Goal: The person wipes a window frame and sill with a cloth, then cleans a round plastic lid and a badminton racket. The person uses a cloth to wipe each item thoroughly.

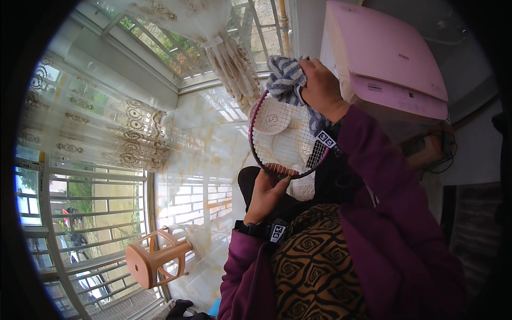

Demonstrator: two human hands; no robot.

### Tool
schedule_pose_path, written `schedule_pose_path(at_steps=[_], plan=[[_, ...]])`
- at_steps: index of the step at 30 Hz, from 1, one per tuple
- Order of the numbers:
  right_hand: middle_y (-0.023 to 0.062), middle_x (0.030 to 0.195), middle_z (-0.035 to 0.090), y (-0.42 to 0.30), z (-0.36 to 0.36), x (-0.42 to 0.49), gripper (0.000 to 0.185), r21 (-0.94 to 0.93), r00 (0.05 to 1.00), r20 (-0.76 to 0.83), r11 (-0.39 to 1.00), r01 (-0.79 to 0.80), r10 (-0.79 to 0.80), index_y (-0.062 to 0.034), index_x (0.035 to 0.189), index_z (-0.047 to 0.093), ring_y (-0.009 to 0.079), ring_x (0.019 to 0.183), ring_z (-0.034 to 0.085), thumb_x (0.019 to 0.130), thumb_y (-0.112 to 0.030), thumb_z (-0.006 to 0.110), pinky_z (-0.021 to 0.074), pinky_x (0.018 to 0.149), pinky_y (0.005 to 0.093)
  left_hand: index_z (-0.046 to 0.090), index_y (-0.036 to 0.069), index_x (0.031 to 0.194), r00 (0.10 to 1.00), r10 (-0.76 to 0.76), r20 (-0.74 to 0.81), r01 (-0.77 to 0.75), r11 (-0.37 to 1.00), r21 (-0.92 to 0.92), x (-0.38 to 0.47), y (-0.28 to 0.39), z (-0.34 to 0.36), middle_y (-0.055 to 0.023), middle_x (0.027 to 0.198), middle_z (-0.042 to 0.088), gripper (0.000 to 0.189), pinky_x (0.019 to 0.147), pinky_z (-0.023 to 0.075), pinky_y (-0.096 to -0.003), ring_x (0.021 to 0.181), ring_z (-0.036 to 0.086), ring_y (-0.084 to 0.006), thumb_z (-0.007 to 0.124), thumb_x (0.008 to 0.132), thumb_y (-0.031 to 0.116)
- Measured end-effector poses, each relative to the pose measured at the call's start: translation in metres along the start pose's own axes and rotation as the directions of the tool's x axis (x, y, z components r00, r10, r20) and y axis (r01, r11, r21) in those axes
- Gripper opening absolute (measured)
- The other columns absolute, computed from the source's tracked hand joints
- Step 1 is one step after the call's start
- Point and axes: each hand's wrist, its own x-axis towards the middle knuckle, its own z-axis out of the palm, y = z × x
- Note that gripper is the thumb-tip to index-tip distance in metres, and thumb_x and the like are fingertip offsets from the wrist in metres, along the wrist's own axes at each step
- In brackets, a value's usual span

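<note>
A strung racket head with a pink and black frame [252, 138] lies across the middle of the view, over my lap. My left hand [269, 192] grips the frame at its near edge, with fingers behind the strings. At the far edge my right hand [322, 86] holds a bunched blue-and-white striped cloth [286, 78], which touches the top of the frame and hangs down over its right side. The racket's handle cannot be made out. Through the strings a round white container [272, 118] bearing writing shows below.
A pink-lidded appliance [396, 52] stands at the upper right, with a cardboard box [432, 148] and dark cables below it. An orange plastic stool [158, 258] is by the barred window at the lower left. Patterned sheer curtains [236, 64] hang over the glossy tiled floor [204, 148].
</note>
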Motion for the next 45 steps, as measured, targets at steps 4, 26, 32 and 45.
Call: schedule_pose_path(at_steps=[4,26,32,45], plan=[[0.0144,0.097,0.056,-0.024,0.011,-0.023,0.028,0.061,0.987,0.040,0.987,0.151,-0.153,-0.0080,0.100,0.057,0.0359,0.093,0.059,0.072,-0.003,0.062,0.0522,0.076,0.0439,0.051,-0.002,0.114,0.997,-0.071,0.031,0.068,0.994,0.087,0.004,-0.003,-0.001,-0.0077,0.107,0.064,0.023,0.082,0.0459,-0.0252,0.096,0.059,-0.0121,0.054,0.091,-0.002],[0.0120,0.093,0.055,0.001,-0.033,-0.115,0.038,0.084,0.974,0.222,0.996,0.019,-0.037,-0.0070,0.100,0.060,0.0345,0.089,0.059,0.063,0.003,0.064,0.0509,0.071,0.0416,0.048,-0.002,0.122,0.977,-0.126,-0.172,0.090,0.975,-0.205,-0.003,0.003,-0.024,-0.0215,0.102,0.067,0.060,0.043,0.0252,-0.0217,0.048,0.034,-0.0074,0.025,0.103,0.050],[0.0150,0.094,0.055,0.017,-0.028,-0.067,0.037,0.036,0.997,0.065,0.999,-0.032,0.030,-0.0055,0.101,0.057,0.0373,0.089,0.059,0.066,0.004,0.062,0.0495,0.073,0.0447,0.050,-0.001,0.110,0.987,-0.096,-0.128,0.084,0.992,-0.092,-0.003,0.001,-0.014,-0.0201,0.099,0.069,0.056,0.043,0.0270,-0.0216,0.046,0.034,-0.0073,0.027,0.103,0.050],[0.0115,0.090,0.055,-0.075,-0.001,-0.101,0.017,0.273,0.881,0.286,0.913,0.303,-0.378,-0.0067,0.090,0.058,0.0290,0.083,0.060,0.075,-0.014,0.059,0.0522,0.072,0.0395,0.050,0.003,0.115,0.963,-0.166,-0.214,0.162,0.986,-0.032,-0.010,-0.020,-0.027,-0.0075,0.100,0.064,0.025,0.053,0.0399,-0.0190,0.063,0.051,-0.0062,0.056,0.092,0.012]])
